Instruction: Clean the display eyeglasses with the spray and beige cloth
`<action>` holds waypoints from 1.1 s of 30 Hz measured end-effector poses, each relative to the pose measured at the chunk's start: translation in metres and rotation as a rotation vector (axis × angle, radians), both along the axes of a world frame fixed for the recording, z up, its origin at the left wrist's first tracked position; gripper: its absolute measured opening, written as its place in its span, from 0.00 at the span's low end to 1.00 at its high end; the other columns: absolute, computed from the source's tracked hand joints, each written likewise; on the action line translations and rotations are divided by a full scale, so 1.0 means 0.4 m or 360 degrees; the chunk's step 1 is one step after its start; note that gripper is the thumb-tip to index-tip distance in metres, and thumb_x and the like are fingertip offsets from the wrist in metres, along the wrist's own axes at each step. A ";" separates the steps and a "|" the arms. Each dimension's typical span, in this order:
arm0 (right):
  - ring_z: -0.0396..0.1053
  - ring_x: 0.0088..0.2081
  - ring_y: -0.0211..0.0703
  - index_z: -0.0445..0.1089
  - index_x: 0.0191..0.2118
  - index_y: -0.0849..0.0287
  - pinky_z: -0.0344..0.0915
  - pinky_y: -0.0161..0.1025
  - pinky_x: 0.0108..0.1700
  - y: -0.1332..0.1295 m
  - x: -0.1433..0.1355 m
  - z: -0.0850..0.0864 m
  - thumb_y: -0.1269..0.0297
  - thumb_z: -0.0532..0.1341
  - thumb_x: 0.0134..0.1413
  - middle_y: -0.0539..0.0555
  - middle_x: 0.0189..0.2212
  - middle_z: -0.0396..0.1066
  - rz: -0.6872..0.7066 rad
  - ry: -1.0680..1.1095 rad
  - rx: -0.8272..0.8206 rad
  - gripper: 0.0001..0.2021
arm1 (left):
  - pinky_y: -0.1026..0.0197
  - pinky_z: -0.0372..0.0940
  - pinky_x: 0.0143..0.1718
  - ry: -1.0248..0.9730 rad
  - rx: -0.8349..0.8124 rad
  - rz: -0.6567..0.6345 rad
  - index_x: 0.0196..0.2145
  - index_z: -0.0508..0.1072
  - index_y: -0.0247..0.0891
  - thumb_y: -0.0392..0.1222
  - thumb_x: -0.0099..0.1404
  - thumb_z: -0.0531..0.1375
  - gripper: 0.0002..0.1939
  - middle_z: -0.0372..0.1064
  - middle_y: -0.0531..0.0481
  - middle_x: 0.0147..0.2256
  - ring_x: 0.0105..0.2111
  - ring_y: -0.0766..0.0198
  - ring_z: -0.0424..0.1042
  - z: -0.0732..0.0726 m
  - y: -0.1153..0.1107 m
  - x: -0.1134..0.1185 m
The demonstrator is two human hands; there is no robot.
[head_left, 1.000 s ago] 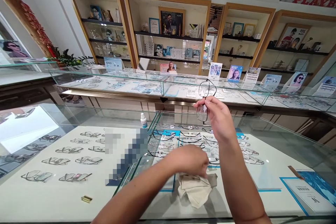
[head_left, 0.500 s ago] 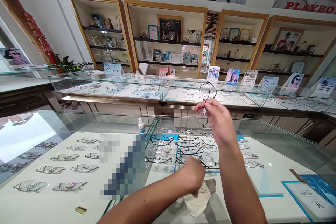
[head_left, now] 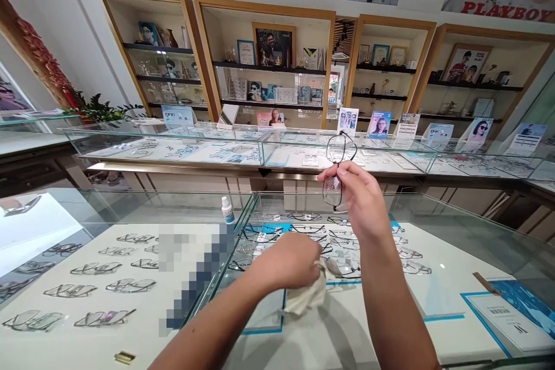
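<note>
Pinching the glasses [head_left: 333, 195] at their bridge, my right hand [head_left: 362, 196] probably spares the lenses smudges; my left [head_left: 288, 260] grips a cloth [head_left: 307, 298].

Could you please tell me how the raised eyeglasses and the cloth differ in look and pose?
The eyeglasses have a thin dark frame with clear lenses, while the cloth is cream and opaque. The eyeglasses are turned on end, one lens above the other; the cloth hangs limp and bunched. The eyeglasses are pinched up high in the right hand, whereas the cloth is lower, under the left hand. Both are held.
</note>
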State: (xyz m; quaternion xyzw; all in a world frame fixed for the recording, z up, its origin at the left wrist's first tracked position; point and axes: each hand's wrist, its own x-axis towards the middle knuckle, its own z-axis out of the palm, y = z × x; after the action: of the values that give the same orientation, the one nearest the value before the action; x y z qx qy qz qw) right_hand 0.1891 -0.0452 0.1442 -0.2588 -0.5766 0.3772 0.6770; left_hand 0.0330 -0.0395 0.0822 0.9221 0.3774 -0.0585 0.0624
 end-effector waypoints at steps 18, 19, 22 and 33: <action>0.72 0.43 0.48 0.75 0.33 0.53 0.65 0.45 0.50 -0.005 -0.022 -0.009 0.59 0.62 0.65 0.53 0.36 0.78 0.0072 -0.0079 -0.0021 0.09 | 0.61 0.63 0.34 -0.1993 -0.0160 0.0541 0.33 0.70 0.40 0.59 0.63 0.63 0.19 0.70 0.52 0.31 0.32 0.60 0.68 0.126 0.077 -0.150; 0.72 0.43 0.47 0.75 0.33 0.53 0.65 0.45 0.51 -0.005 -0.025 -0.010 0.58 0.62 0.65 0.53 0.36 0.78 0.0092 -0.0099 -0.0041 0.09 | 0.60 0.63 0.35 -0.2028 -0.0145 0.0542 0.34 0.73 0.39 0.58 0.64 0.63 0.18 0.72 0.50 0.33 0.33 0.59 0.69 0.127 0.079 -0.151; 0.72 0.41 0.46 0.75 0.33 0.53 0.65 0.44 0.50 0.000 -0.034 -0.016 0.59 0.62 0.65 0.52 0.36 0.78 0.0168 -0.0137 -0.0059 0.09 | 0.60 0.64 0.37 -0.2166 -0.0155 0.0560 0.37 0.78 0.38 0.57 0.64 0.62 0.18 0.76 0.48 0.37 0.36 0.57 0.71 0.127 0.082 -0.148; 0.73 0.45 0.46 0.77 0.33 0.55 0.67 0.42 0.50 0.009 -0.054 -0.028 0.60 0.64 0.63 0.55 0.51 0.76 0.0158 0.0102 -0.0107 0.08 | 0.66 0.53 0.30 -0.2224 -0.0193 0.0338 0.30 0.59 0.40 0.43 0.62 0.66 0.16 0.59 0.58 0.27 0.27 0.69 0.57 0.122 0.057 -0.125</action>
State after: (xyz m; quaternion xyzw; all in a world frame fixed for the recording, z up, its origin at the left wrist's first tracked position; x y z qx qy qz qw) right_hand 0.1675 -0.0414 0.1330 -0.2402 -0.5539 0.4375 0.6664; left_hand -0.0169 -0.0166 0.1310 0.6968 0.3331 0.5324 0.3464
